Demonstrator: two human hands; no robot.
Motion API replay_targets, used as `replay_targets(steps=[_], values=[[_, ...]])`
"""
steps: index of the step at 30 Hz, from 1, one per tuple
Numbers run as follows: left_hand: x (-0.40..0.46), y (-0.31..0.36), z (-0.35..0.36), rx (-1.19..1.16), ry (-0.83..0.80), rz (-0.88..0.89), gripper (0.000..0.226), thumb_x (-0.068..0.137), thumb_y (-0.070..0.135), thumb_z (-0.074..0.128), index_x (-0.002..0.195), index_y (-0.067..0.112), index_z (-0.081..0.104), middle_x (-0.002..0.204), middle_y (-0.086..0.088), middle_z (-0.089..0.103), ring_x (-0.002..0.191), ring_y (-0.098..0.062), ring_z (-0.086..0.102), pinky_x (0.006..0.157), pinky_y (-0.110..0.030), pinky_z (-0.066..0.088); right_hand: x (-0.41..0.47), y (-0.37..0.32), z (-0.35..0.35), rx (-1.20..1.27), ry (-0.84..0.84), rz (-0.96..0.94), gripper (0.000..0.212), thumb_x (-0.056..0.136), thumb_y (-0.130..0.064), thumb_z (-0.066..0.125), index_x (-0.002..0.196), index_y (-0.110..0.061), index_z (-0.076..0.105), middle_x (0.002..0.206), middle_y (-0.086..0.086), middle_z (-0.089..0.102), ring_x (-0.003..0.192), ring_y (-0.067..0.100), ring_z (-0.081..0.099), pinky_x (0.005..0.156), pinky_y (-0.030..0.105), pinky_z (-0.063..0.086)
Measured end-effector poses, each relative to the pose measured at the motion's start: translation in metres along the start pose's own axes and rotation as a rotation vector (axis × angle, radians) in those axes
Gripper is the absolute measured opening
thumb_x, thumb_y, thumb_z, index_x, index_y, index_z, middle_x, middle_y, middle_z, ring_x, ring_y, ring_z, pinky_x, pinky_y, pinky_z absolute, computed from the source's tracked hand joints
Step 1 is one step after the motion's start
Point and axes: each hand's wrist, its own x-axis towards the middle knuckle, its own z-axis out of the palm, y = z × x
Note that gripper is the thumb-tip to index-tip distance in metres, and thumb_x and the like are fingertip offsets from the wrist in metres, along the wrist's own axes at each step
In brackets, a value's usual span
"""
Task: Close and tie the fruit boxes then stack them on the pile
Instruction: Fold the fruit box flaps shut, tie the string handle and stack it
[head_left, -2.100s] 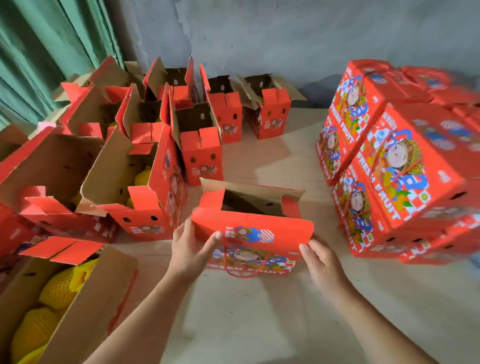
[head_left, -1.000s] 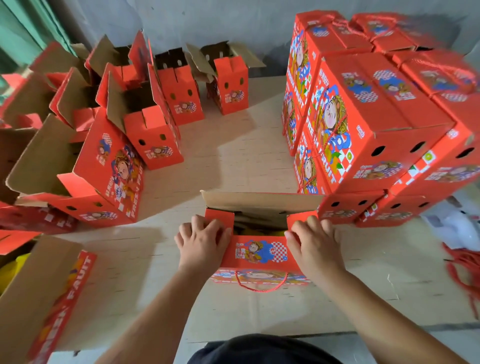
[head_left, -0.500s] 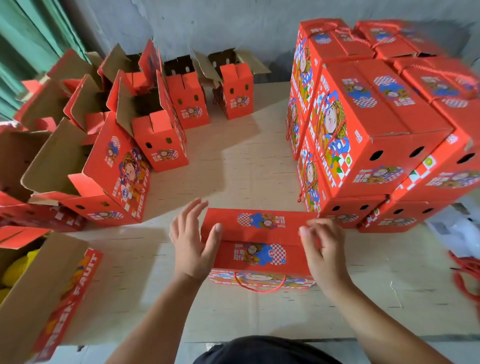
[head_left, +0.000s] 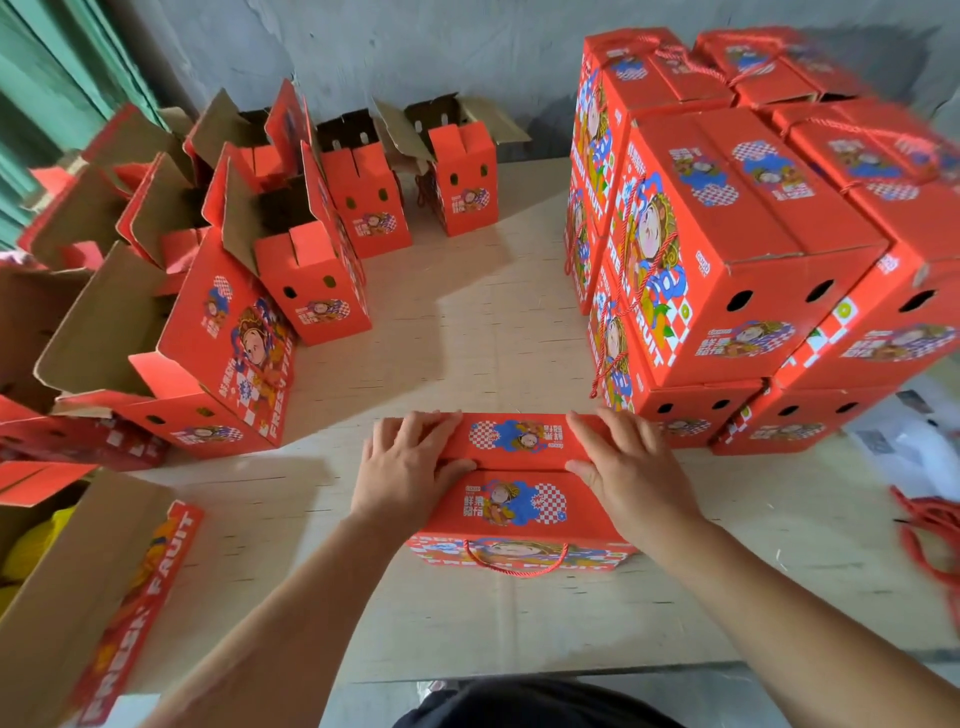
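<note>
My left hand (head_left: 410, 467) and right hand (head_left: 631, 467), fingers flat and spread, press the closed top flaps of the red printed cardboard fruit box (head_left: 511, 499) near the plywood table's (head_left: 467, 322) front edge, beside the stacked pile (head_left: 727, 234).

"FRESH FRUIT" reads in white capitals down the side panel of the open box at lower left (head_left: 136, 613), and again, partly hidden, on the open box at mid left (head_left: 236, 353). On the pile of closed boxes (head_left: 727, 260), the front face shows "FRUIT" vertically, upper letters obscured. The closed box under the hands (head_left: 511, 501) carries white Chinese characters on its top flap, too small to transcribe reliably.
</note>
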Motion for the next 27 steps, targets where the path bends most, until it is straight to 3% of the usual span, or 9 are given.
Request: replay_targets(steps=[3, 5, 7, 10, 14, 18, 20, 23, 27], values=[[-0.008, -0.001, 0.013, -0.014, -0.066, -0.027, 0.083, 0.091, 0.088, 0.019, 0.161, 0.043, 0.021, 0.157, 0.010, 0.028, 0.137, -0.026, 0.022, 0.117, -0.053, 0.031, -0.001, 0.003, 0.006, -0.086, -0.260, 0.041, 0.076, 0.097, -0.074, 0.010, 0.163, -0.039, -0.006, 0.172, 0.008, 0.004, 0.154, 0.035, 0.005, 0.126, 0.050, 0.012], [-0.007, -0.003, 0.015, -0.007, -0.089, -0.022, 0.086, 0.090, 0.091, 0.018, 0.161, 0.043, 0.015, 0.162, 0.009, 0.023, 0.142, -0.028, 0.019, 0.119, -0.056, 0.028, 0.001, 0.003, 0.007, -0.005, -0.324, 0.069, 0.087, 0.087, -0.088, 0.008, 0.157, -0.046, -0.020, 0.172, 0.002, -0.015, 0.154, 0.029, -0.015, 0.126, 0.050, 0.002], [-0.008, -0.003, 0.014, -0.037, -0.074, -0.019, 0.086, 0.090, 0.090, 0.018, 0.161, 0.042, 0.017, 0.163, 0.010, 0.023, 0.144, -0.027, 0.019, 0.120, -0.056, 0.028, -0.003, 0.001, 0.008, 0.051, -0.285, 0.081, 0.093, 0.083, -0.093, 0.013, 0.158, -0.047, -0.015, 0.172, -0.001, -0.014, 0.154, 0.028, -0.014, 0.125, 0.054, 0.009], [-0.016, -0.002, 0.015, -0.178, 0.017, -0.054, 0.080, 0.093, 0.084, 0.029, 0.159, 0.038, 0.026, 0.159, 0.012, 0.029, 0.141, -0.022, 0.026, 0.119, -0.052, 0.032, -0.010, -0.001, 0.007, 0.155, -0.172, 0.092, 0.089, 0.085, -0.088, 0.025, 0.162, -0.043, 0.013, 0.172, 0.000, 0.008, 0.153, 0.029, 0.002, 0.122, 0.058, 0.024], [-0.018, -0.001, 0.018, -0.386, 0.160, -0.167, 0.079, 0.092, 0.067, 0.050, 0.156, 0.024, 0.034, 0.150, 0.002, 0.037, 0.136, -0.020, 0.037, 0.115, -0.042, 0.032, -0.005, -0.002, 0.003, 0.241, -0.143, 0.113, 0.087, 0.085, -0.083, 0.035, 0.159, -0.036, 0.028, 0.167, -0.002, 0.021, 0.151, 0.028, 0.012, 0.122, 0.054, 0.027], [-0.015, 0.002, 0.016, -0.911, 0.305, -0.585, 0.054, 0.105, 0.046, 0.048, 0.152, 0.020, 0.041, 0.143, -0.004, 0.039, 0.132, -0.014, 0.049, 0.106, -0.038, 0.037, -0.007, -0.004, -0.002, 0.295, -0.024, 0.119, 0.074, 0.093, -0.050, 0.064, 0.156, -0.021, 0.039, 0.162, 0.005, 0.035, 0.150, 0.030, 0.028, 0.120, 0.054, 0.030], [-0.018, 0.006, 0.013, -0.949, 0.350, -0.673, 0.049, 0.105, 0.043, 0.047, 0.148, 0.020, 0.045, 0.144, -0.007, 0.040, 0.128, -0.002, 0.049, 0.103, -0.034, 0.035, -0.016, -0.008, 0.000, 0.317, 0.079, 0.104, 0.067, 0.090, -0.031, 0.074, 0.150, -0.016, 0.048, 0.155, 0.007, 0.043, 0.143, 0.030, 0.039, 0.116, 0.052, 0.036], [-0.026, 0.011, 0.017, -0.596, 0.395, -0.306, 0.052, 0.098, 0.045, 0.051, 0.141, 0.016, 0.053, 0.137, -0.004, 0.049, 0.126, -0.018, 0.049, 0.107, -0.037, 0.038, -0.028, -0.017, 0.006, 0.325, 0.103, 0.014, 0.060, 0.088, -0.028, 0.074, 0.144, -0.017, 0.054, 0.144, 0.003, 0.048, 0.134, 0.026, 0.047, 0.111, 0.047, 0.040], [-0.028, 0.012, 0.024, -0.209, 0.365, 0.124, 0.024, 0.099, 0.038, 0.056, 0.116, 0.026, 0.069, 0.120, 0.012, 0.064, 0.108, -0.022, 0.061, 0.091, -0.038, 0.048, -0.032, -0.020, 0.011, 0.250, 0.091, 0.009, 0.047, 0.089, -0.035, 0.071, 0.131, -0.016, 0.067, 0.135, 0.002, 0.057, 0.127, 0.029, 0.054, 0.108, 0.048, 0.044]])
